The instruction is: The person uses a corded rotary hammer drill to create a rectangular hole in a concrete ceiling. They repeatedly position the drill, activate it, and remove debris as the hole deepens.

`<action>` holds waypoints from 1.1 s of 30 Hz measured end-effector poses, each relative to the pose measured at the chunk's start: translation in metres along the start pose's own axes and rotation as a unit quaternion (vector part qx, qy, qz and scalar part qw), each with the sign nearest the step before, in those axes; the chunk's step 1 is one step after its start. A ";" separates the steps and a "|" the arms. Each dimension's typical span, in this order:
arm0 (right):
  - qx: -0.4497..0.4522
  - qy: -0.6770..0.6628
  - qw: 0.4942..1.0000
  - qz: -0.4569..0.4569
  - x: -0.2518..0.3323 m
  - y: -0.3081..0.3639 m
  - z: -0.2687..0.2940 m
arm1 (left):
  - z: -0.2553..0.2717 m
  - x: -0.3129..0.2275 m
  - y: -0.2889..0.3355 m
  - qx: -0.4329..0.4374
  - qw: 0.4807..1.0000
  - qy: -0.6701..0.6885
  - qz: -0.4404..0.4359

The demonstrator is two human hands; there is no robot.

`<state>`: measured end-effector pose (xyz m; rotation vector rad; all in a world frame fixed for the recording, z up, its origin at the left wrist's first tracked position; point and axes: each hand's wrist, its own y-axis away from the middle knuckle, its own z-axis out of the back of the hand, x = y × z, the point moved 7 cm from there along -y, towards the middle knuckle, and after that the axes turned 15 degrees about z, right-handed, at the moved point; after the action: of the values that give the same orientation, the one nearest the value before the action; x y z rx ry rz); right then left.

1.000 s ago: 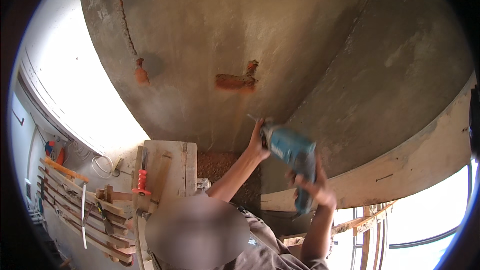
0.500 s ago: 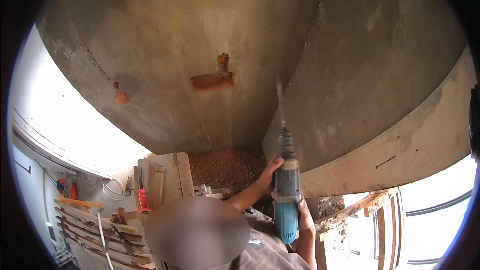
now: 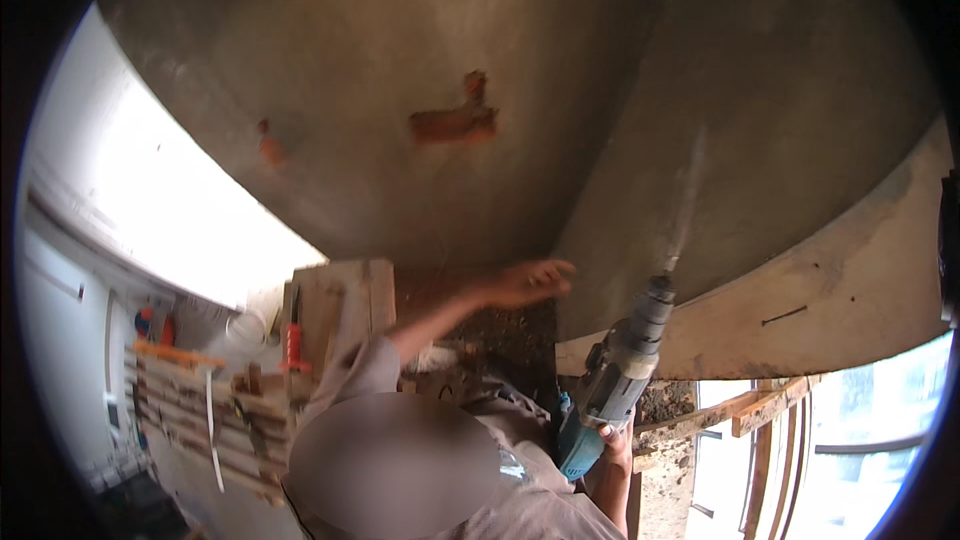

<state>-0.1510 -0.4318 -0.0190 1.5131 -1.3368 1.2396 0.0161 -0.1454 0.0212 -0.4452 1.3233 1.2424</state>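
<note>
My right hand [image 3: 617, 440] is closed round the rear of a teal and grey rotary hammer [image 3: 625, 365], near the lower right. A long metal bit [image 3: 690, 200] runs up from its chuck, smeared by motion, in front of the right-hand plastered wall. Nothing is in my left hand [image 3: 538, 282], which is stretched out away from the tool with its fingers apart, slightly blurred. It hangs in front of the wall corner. On the far plastered wall [image 3: 380, 30] an L-shaped cut-out [image 3: 455, 126] shows red brick.
A smaller chipped patch [image 3: 269, 145] marks the far wall at left. A wooden board stand [image 3: 375, 295] bears a chisel with a red grip [image 3: 293, 345]. Wooden slats [image 3: 200, 420] lie at lower left. A timber frame [image 3: 770, 405] stands by the bright opening at right.
My left hand has let go of the rotary hammer's front and moved away leftward and up. The tool, in my right hand alone, has swung right and tilted. My view has shifted.
</note>
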 end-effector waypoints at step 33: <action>0.190 -0.083 0.970 0.127 0.049 0.013 -0.045 | 0.264 0.285 0.073 -0.516 0.696 -0.469 0.173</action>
<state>-0.1724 -0.4032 0.0386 1.7809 -1.4989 1.6349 0.0150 0.2204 -0.1289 -0.2196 -0.3049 2.0849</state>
